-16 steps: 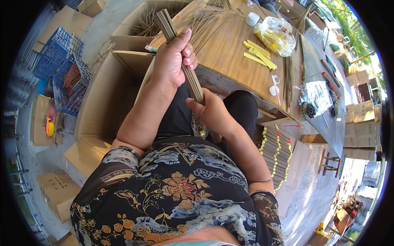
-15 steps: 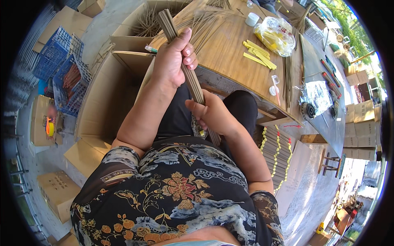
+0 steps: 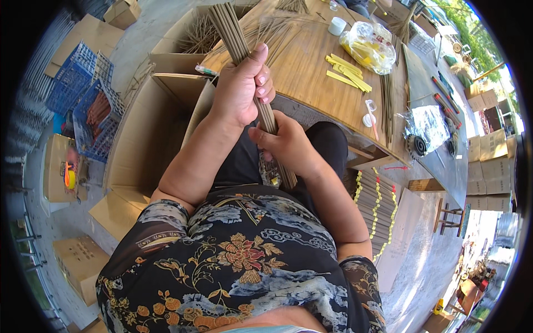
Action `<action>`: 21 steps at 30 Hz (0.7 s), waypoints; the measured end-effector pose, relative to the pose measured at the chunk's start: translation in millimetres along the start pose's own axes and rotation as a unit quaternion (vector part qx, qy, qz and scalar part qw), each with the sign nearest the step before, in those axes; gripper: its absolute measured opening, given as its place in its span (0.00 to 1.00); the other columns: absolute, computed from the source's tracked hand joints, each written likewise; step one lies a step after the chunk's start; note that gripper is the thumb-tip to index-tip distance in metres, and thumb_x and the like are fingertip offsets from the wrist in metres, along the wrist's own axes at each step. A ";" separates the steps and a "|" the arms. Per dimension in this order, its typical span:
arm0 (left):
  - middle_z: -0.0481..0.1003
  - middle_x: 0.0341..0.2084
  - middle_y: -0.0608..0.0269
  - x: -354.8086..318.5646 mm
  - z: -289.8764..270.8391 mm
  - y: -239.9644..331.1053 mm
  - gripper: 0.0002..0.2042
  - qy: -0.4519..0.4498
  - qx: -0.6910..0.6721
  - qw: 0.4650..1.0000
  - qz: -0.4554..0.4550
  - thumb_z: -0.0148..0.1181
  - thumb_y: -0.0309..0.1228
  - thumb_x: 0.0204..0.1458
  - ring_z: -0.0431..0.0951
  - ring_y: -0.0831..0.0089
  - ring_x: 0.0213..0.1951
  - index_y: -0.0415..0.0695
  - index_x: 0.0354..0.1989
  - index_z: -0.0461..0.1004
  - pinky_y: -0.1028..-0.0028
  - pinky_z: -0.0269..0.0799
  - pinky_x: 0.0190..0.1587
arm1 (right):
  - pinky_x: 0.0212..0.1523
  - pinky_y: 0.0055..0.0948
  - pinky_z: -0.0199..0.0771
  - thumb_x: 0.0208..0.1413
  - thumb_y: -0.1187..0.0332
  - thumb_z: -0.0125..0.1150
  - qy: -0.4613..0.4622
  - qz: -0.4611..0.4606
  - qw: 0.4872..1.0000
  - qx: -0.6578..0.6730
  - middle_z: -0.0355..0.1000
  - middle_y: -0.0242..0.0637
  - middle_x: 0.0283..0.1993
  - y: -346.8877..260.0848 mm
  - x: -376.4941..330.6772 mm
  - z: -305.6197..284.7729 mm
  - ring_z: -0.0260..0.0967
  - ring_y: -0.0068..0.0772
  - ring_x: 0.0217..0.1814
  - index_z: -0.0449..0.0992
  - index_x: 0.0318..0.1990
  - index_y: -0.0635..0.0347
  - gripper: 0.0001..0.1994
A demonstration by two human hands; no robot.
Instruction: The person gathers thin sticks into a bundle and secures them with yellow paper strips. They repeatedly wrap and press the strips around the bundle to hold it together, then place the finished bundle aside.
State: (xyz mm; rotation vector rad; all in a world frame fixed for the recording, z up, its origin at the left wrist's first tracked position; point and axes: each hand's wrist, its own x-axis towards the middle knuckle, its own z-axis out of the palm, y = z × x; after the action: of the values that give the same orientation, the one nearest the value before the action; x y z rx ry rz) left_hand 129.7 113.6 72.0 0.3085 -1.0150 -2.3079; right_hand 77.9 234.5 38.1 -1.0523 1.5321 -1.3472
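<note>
A bundle of thin brown incense sticks (image 3: 228,31) slants across my lap, its upper end fanned slightly apart beyond my fists. My left hand (image 3: 244,89) is wrapped round its upper middle, thumb lying along the sticks. Lower down, my right hand (image 3: 286,141) grips the same bundle, thumb across the front and most fingers hidden behind. The bundle's lower end comes out below that hand, close to my shirt. On the wooden table (image 3: 302,83) ahead, yellow paper strips (image 3: 348,73) lie beside a clear plastic bag (image 3: 368,49) with yellow pieces inside.
An opened cardboard box (image 3: 139,133) stands at my left, with blue crates (image 3: 94,119) beyond it. Loose sticks (image 3: 387,105) lie along the table's right side. Yellow-banded bundles (image 3: 373,213) rest low at my right. A metal-topped table (image 3: 430,89) adjoins on the right.
The bundle's upper end has spread wider and reaches slightly higher in view. My left hand has shifted a little right and down; both hands keep hold of the sticks.
</note>
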 end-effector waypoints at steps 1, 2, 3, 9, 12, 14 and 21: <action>0.59 0.10 0.75 -0.6 2.4 -0.4 0.14 0.031 0.024 0.999 0.013 0.49 0.41 0.54 0.57 0.85 0.10 0.49 0.20 0.61 0.84 0.54 0.14 | 0.19 0.17 0.64 0.51 0.65 0.56 0.060 -0.059 0.991 -0.102 0.64 0.31 0.19 7.3 2.6 4.3 0.63 0.21 0.18 0.65 0.30 0.61 0.10; 0.59 0.10 0.75 0.0 3.0 -0.5 0.14 0.028 0.017 0.999 -0.001 0.49 0.40 0.54 0.57 0.85 0.11 0.48 0.20 0.61 0.84 0.54 0.14 | 0.19 0.17 0.64 0.50 0.65 0.57 0.120 -0.117 0.965 -0.203 0.64 0.31 0.19 13.3 4.2 6.9 0.63 0.21 0.18 0.64 0.30 0.61 0.10; 0.59 0.10 0.75 1.5 3.0 -0.6 0.14 0.024 0.011 1.000 -0.015 0.49 0.40 0.54 0.58 0.85 0.11 0.48 0.20 0.61 0.84 0.54 0.14 | 0.16 0.18 0.61 0.52 0.65 0.56 0.103 -0.117 0.976 -0.150 0.61 0.29 0.17 16.3 4.7 7.5 0.60 0.20 0.15 0.63 0.28 0.59 0.10; 0.60 0.10 0.74 21.3 -20.0 7.7 0.13 -0.142 -0.145 0.976 -0.077 0.48 0.39 0.55 0.58 0.85 0.11 0.47 0.22 0.62 0.84 0.54 0.14 | 0.09 0.15 0.49 0.53 0.66 0.54 -0.159 0.175 0.904 0.357 0.54 0.23 0.14 -1.9 -10.6 -2.5 0.49 0.14 0.10 0.61 0.29 0.55 0.08; 0.59 0.10 0.75 18.9 -15.2 6.5 0.13 -0.073 -0.082 0.992 -0.055 0.51 0.40 0.53 0.57 0.86 0.11 0.48 0.21 0.62 0.84 0.53 0.14 | 0.10 0.16 0.53 0.52 0.65 0.55 -0.137 0.149 0.935 0.292 0.56 0.25 0.15 3.4 -6.8 -5.4 0.52 0.15 0.11 0.62 0.28 0.56 0.09; 0.59 0.10 0.75 15.6 -9.4 5.8 0.13 -0.018 -0.026 0.999 -0.024 0.53 0.41 0.52 0.56 0.85 0.10 0.48 0.21 0.61 0.83 0.53 0.14 | 0.10 0.17 0.55 0.52 0.64 0.56 -0.085 0.109 0.972 0.191 0.57 0.26 0.15 4.8 -5.5 -2.3 0.54 0.16 0.11 0.61 0.25 0.57 0.12; 0.59 0.11 0.74 14.8 2.4 1.8 0.14 0.063 0.068 0.996 0.021 0.55 0.40 0.51 0.56 0.84 0.12 0.49 0.20 0.62 0.81 0.55 0.16 | 0.11 0.18 0.54 0.53 0.64 0.55 0.106 -0.073 0.986 -0.110 0.57 0.25 0.14 26.9 5.9 8.4 0.54 0.17 0.11 0.61 0.27 0.58 0.11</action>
State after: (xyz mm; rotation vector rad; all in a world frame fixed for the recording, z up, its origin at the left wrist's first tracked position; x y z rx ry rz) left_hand 117.7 105.2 75.4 0.4760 -1.1054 -2.1578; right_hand 82.1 228.4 10.2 -1.2071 1.8238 -1.4519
